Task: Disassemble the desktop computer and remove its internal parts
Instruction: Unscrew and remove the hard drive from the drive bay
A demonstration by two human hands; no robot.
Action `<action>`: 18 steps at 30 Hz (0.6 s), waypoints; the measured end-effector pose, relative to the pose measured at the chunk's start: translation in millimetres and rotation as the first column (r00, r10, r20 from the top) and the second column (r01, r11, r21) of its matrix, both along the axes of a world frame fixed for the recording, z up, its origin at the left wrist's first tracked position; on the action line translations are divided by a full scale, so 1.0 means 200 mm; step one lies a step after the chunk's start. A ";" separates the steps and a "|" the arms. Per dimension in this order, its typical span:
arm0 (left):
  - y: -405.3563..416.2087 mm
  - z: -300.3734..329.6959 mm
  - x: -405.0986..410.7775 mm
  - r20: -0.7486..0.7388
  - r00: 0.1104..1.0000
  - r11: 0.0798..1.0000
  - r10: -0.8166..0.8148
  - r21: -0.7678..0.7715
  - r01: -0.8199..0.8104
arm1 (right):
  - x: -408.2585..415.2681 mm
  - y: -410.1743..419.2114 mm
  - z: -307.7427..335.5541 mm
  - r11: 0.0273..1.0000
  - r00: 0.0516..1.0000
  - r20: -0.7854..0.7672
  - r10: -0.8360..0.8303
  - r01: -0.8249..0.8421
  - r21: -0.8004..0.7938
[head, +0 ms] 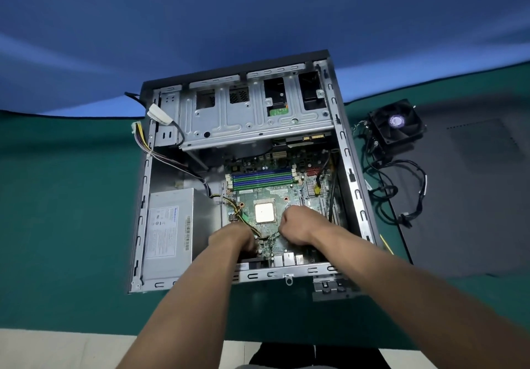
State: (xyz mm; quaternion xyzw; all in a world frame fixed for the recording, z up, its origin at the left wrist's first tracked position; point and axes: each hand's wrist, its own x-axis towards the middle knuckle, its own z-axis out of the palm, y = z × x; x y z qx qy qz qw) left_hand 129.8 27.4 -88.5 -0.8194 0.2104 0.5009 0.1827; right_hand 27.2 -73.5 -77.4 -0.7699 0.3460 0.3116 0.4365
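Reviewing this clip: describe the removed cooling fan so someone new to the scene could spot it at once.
Start at the open computer case lying on the green mat. Look outside its right wall, toward the far end, on the dark panel. There sits the fan: a square black frame with a purple hub sticker, trailing black cables, unlike anything mounted inside.

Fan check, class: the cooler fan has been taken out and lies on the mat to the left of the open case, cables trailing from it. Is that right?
Not quite. The head view shows the fan out of the case with cables trailing, but it lies on the mat to the right of the case, not the left.
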 end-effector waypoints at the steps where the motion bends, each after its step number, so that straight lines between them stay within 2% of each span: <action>1: 0.00 -0.01 0.01 0.008 1.000 1.000 0.010 -0.014 -0.010 | 0.01 0.00 -0.01 1.000 1.000 0.002 0.002 -0.002 0.005; 6: 0.02 0.01 -0.02 0.076 0.992 0.994 0.101 -0.047 -0.098 | 0.02 0.01 -0.01 0.999 1.000 0.019 0.019 -0.019 0.026; 12: 0.02 0.05 -0.03 0.080 0.990 0.990 0.113 -0.094 -0.105 | 0.01 0.01 0.00 0.998 0.998 0.016 0.060 -0.061 0.011; 16: 0.02 0.06 -0.01 0.129 0.968 0.962 0.215 -0.197 -0.188 | 0.02 0.01 0.01 0.998 0.998 0.007 0.069 -0.069 0.003; 18: 0.02 0.07 -0.02 0.122 0.975 0.963 0.185 -0.219 -0.155 | 0.02 0.01 0.01 0.999 0.999 0.006 0.045 -0.046 0.003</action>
